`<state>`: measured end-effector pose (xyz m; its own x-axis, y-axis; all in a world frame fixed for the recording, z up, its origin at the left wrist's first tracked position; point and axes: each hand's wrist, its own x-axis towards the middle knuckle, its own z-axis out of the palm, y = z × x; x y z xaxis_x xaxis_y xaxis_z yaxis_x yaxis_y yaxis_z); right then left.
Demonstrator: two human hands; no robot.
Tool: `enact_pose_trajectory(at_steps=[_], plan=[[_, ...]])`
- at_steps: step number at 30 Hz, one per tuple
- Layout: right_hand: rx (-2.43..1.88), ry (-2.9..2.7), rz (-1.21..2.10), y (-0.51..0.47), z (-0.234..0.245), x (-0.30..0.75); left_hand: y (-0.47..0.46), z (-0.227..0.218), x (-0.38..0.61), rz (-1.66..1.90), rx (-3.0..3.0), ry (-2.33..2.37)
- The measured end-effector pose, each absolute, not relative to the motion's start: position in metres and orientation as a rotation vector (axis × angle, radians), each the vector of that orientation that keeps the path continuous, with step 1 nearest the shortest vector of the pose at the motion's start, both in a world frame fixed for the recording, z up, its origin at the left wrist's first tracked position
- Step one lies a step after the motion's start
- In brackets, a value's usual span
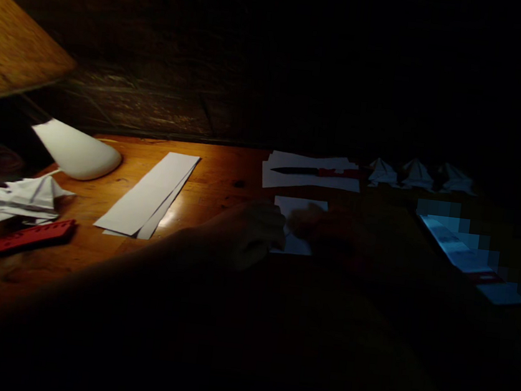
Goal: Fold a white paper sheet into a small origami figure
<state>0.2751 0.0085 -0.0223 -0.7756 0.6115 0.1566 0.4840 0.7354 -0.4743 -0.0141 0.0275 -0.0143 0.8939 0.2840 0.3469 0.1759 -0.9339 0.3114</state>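
Paper lies flat on the bench under the left hand and right hand, pressed down so it stays put; it is too dark to tell whether either grips it.

Bench: orange-brown wood. Paper strips: white. Lamp head: white. Flat tool: red. Folded figures: white. Screen: blue.

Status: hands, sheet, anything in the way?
Left hand and right hand both on small white sheet, grip too dark to read. Sheet lies on table. Knife on paper stack just behind, clear of hands.
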Motion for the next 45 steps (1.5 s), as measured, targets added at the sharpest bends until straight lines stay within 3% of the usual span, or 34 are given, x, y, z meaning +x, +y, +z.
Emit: enact_pose_trajectory(at_steps=[7, 20, 30, 45], plan=[[-0.916, -2.562, 0.636, 0.007, -0.024, 0.272, 0.02, -0.031, -0.01, 0.527, 2.723, 0.511], [-0.873, -2.555, 0.751, 0.008, -0.016, 0.268, 0.018, -0.023, -0.005, 0.499, 2.825, 0.469], [-0.883, -2.521, 0.615, 0.005, -0.015, 0.27, 0.021, -0.028, -0.006, 0.555, 2.696, 0.466], [-0.99, -2.678, 0.49, 0.001, 0.002, 0.264, 0.012, -0.017, -0.001, 0.509, 3.016, 0.498]])
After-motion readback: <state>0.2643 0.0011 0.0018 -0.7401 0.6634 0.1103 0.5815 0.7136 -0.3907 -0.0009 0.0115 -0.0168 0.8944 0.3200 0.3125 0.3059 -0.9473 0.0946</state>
